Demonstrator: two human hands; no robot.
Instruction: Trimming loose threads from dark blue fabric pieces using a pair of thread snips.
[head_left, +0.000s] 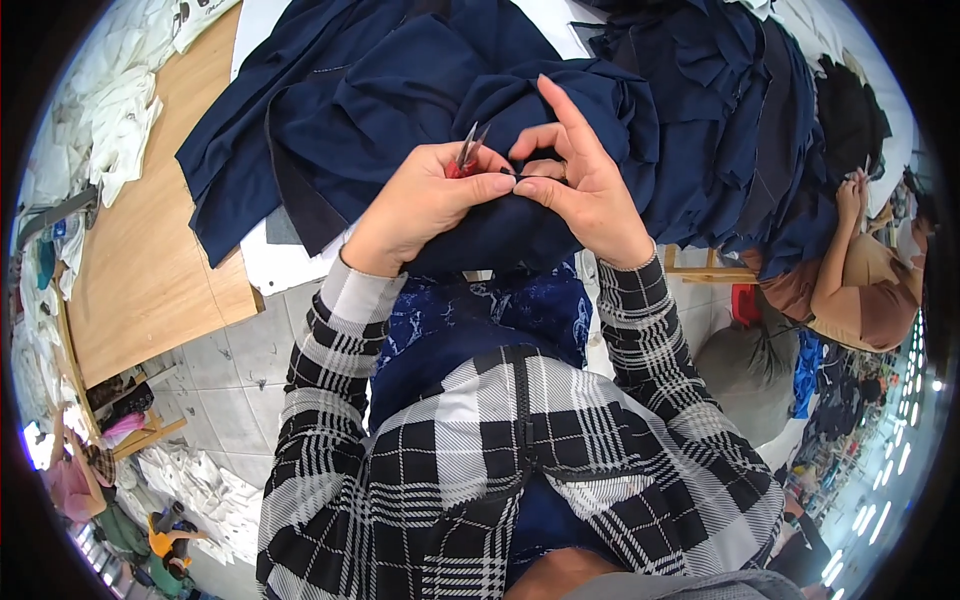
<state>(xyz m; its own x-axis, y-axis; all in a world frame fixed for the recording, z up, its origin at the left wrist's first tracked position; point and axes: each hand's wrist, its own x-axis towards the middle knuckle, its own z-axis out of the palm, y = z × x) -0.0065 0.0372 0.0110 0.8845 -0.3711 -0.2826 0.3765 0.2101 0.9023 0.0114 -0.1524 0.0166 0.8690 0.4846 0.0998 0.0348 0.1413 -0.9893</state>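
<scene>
My left hand [432, 197] is closed around small thread snips [463, 165] with red handles, their metal blades pointing up and away from me. Its thumb and a finger also pinch the edge of a dark navy garment [400, 95]. Right beside it, my right hand [588, 190] pinches the same cloth between thumb and bent fingers, with one finger stretched upward. The two thumb tips nearly meet, and the bit of cloth between them is mostly hidden. The rest of the garment lies bunched on the table and drapes toward my lap.
A wooden tabletop [150, 230] extends to the left, with white garments [125, 130] along its far side. More navy garments [700, 110] are heaped at the right. Beyond them a co-worker's arm [845, 265] reaches in. A grey sack [745, 375] stands on the floor at right.
</scene>
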